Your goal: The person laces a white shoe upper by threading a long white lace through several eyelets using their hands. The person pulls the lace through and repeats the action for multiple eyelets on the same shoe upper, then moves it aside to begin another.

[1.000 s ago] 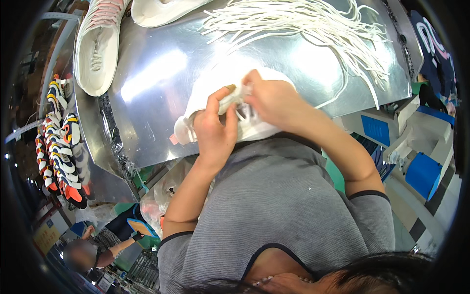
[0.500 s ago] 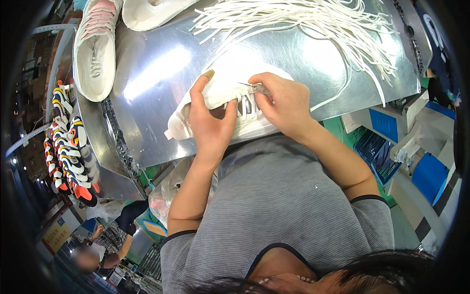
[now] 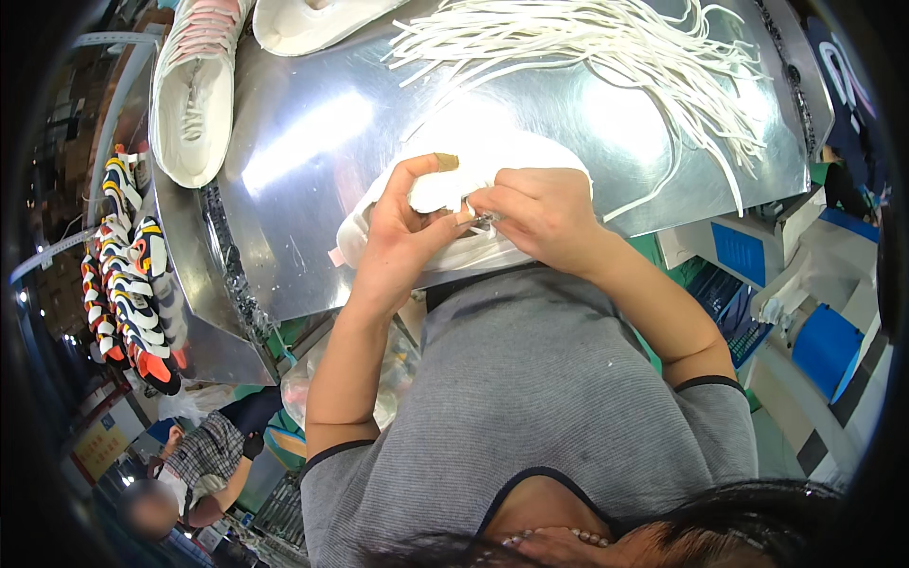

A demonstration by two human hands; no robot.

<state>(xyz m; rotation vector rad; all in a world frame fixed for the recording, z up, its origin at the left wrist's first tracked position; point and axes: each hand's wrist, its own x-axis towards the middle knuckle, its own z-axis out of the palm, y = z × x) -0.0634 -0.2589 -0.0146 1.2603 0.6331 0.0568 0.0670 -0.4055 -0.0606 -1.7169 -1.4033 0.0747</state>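
A white lace-up shoe (image 3: 352, 237) lies on its side on the metal tabletop close to my body, toe to the right. My left hand (image 3: 393, 232) grips its opening, the taped index finger curled over the far edge and the thumb pressed by the lacing. From the right, my right hand (image 3: 544, 220) pinches a thin metal tool (image 3: 487, 218) against the lace rows, with fingertips almost touching the left thumb. My fingers cover much of the lacing, and the tool's tip is hidden.
A large bundle of loose white shoelaces (image 3: 568, 43) spreads over the far side of the metal table (image 3: 303, 204). A white shoe with pink laces (image 3: 194, 114) stands far left, beside another white shoe (image 3: 317, 24). Colourful shoes (image 3: 133, 284) hang left; a co-worker (image 3: 208, 464) is lower left.
My right hand has moved nearer to my body and turned its fingers into the lacing. The left hand has closed in, its index finger bent and its thumb beside the tool.
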